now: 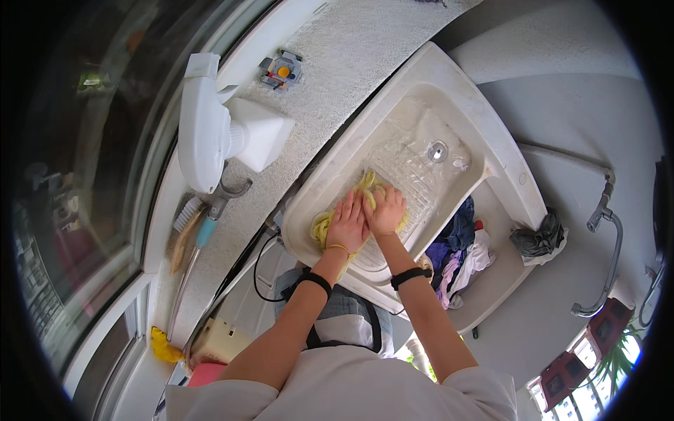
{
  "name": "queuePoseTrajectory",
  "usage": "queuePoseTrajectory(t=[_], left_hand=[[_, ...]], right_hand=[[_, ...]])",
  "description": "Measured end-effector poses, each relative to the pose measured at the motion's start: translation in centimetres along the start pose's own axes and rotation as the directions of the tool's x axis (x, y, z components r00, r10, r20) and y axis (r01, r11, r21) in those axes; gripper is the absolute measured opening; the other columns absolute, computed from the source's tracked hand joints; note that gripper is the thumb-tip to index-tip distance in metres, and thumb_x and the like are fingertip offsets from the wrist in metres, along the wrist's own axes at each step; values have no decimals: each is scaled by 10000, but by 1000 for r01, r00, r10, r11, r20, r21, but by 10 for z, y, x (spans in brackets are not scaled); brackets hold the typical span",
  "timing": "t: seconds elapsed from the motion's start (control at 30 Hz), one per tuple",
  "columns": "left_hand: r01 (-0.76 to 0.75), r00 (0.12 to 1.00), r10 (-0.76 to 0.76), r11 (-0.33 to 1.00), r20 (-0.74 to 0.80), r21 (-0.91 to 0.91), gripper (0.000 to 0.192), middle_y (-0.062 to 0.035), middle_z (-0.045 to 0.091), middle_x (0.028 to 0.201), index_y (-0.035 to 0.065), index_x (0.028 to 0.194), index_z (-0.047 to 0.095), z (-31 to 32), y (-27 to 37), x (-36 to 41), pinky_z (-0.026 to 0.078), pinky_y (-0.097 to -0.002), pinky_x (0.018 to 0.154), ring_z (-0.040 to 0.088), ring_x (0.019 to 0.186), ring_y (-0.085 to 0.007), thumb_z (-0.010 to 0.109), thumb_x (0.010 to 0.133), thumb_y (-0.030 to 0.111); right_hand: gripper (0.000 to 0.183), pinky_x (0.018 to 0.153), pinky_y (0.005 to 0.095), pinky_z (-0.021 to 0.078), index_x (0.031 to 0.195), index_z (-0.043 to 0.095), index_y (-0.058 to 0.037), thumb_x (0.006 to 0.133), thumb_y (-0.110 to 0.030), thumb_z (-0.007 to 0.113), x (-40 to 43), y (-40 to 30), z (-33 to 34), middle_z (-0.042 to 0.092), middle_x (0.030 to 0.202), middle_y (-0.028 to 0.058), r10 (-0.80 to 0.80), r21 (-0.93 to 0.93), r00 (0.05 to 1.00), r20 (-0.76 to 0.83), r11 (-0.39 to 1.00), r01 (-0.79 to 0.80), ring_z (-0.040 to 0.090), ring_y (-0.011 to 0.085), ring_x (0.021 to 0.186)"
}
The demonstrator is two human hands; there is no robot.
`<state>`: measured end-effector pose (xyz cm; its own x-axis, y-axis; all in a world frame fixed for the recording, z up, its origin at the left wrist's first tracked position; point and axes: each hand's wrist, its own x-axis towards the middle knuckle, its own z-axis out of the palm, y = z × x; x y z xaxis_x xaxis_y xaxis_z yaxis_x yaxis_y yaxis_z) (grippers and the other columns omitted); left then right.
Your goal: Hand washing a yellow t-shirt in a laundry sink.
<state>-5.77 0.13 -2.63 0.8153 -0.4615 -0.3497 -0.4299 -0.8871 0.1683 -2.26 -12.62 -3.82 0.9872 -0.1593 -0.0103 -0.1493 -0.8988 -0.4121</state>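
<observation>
A wet yellow cloth (322, 227) lies bunched on the ribbed washboard slope of a white laundry sink (316, 192). Both palms press down on it, close together. My left hand (347, 223) has its fingers stretched over the cloth's middle, and my right hand (385, 209) rests on the cloth just beside it, fingertips pointing up the sink. Cloth shows around and beneath both hands; the parts under the palms are hidden. A metal drain (437, 151) sits beyond the hands, with shallow water around it.
Crumpled dark, purple and white clothes (466, 252) fill part of the adjoining basin at right. A wall faucet (613, 252) and a dark plastic bag (539, 237) are farther right. On the left ledge stand a white spray bottle (258, 134), a scrub brush (187, 226) and a small gray holder (281, 70).
</observation>
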Motion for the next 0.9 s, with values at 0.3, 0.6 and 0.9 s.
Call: queuePoseTrajectory(t=[0.3, 0.6, 0.9], left_hand=[[8, 999, -13, 995, -49, -103, 627, -84, 227, 1559, 123, 1471, 327, -3, -3, -2, 169, -447, 1158, 158, 1452, -278, 434, 887, 321], [-10, 997, 4, 997, -82, -77, 624, -98, 246, 1550, 120, 1465, 339, -8, -1, -2, 230, -454, 1139, 192, 1440, -283, 450, 880, 305], [-39, 996, 30, 994, -88, -102, 637, -102, 225, 1556, 95, 1469, 320, -6, 5, 3, 197, -450, 1151, 148, 1452, -294, 443, 885, 316]], right_hand=[[234, 901, 468, 363, 918, 654, -98, 819, -308, 624, 59, 15, 21, 590, 1073, 59, -50, -108, 988, -145, 994, 34, 518, 276, 1020], [314, 966, 494, 330, 1050, 638, -146, 833, -372, 634, 126, 45, 34, 537, 1234, 47, 4, -89, 999, -35, 996, -7, 487, 275, 1109], [430, 995, 574, 271, 1108, 643, -170, 819, -488, 635, 107, 57, 27, 473, 1377, 19, 118, -138, 976, -181, 980, -144, 394, 363, 1255]])
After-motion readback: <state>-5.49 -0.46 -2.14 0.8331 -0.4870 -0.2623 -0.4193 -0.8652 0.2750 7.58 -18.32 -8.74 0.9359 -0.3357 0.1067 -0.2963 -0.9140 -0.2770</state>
